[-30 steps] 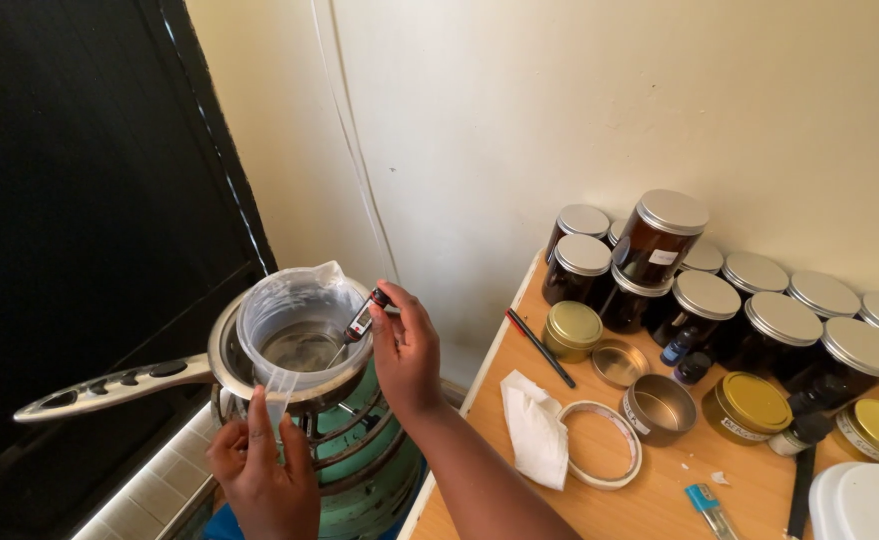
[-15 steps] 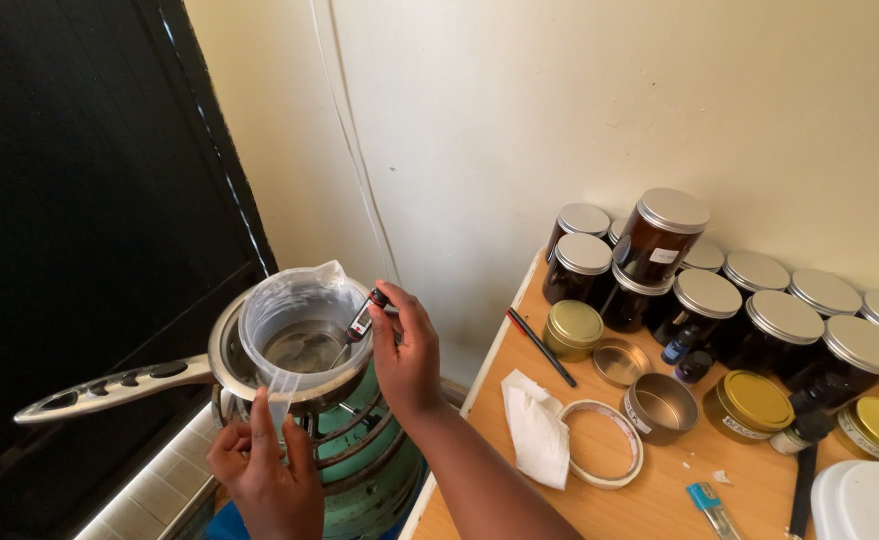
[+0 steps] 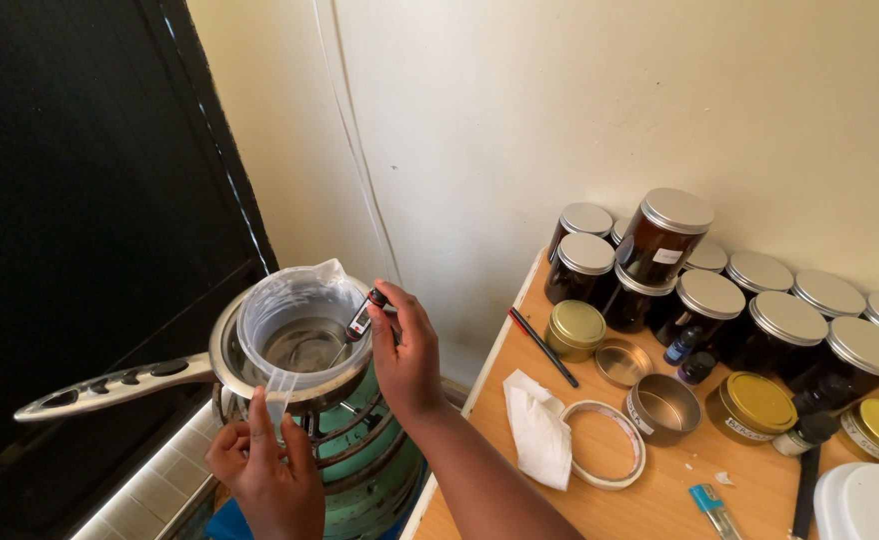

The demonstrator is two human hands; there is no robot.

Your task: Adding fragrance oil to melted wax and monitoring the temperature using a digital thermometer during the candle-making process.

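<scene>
Your right hand (image 3: 407, 350) reached in from the lower right, forearm slanting up from the desk's near-left corner, wrist bent so the back of the hand faced the camera. Its fingers (image 3: 400, 300) were pressed together in a pinch around the head of a small digital thermometer (image 3: 360, 320). The thermometer's long axis ran on a slant: the head pointed up and to the right toward your hand, and the thin probe pointed down and to the left into the clear liquid of the plastic jug (image 3: 300, 320). That jug sat inside a steel saucepan (image 3: 230, 360), whose long handle stretched away to the left. The saucepan rested on a green stove (image 3: 370, 450) just off the desk's left edge.

Your left hand (image 3: 265, 470) came up from below, palm toward the pan, its fingers (image 3: 258, 420) raised and slightly spread, touching the jug's handle at the saucepan's near rim.

On the desk (image 3: 660, 480), near its left edge, a folded white cloth (image 3: 540, 430) lay just beside a white ring (image 3: 605, 445). Dark jars with metal lids (image 3: 680, 250) stood along the far edge against the wall.
</scene>
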